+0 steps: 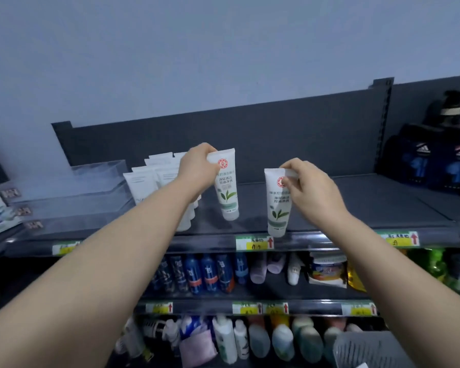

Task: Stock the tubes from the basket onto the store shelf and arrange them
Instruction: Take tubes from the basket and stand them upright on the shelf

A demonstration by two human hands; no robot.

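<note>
clear tray point(96, 181) upper left | blue bottles point(205, 272) one level down | dark boxes point(436, 160) far right | yellow price tag point(254, 243)

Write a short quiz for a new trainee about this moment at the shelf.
1. True or false: the left hand holds the left green-leaf tube, the right hand the right green-leaf tube.
2. The plain white tubes on the top shelf stand: A) left of the held tubes B) right of them C) one shelf lower.
3. Fill in: both held tubes have the cap pointing ____.
Key: 1 true; 2 A; 3 down.
</note>
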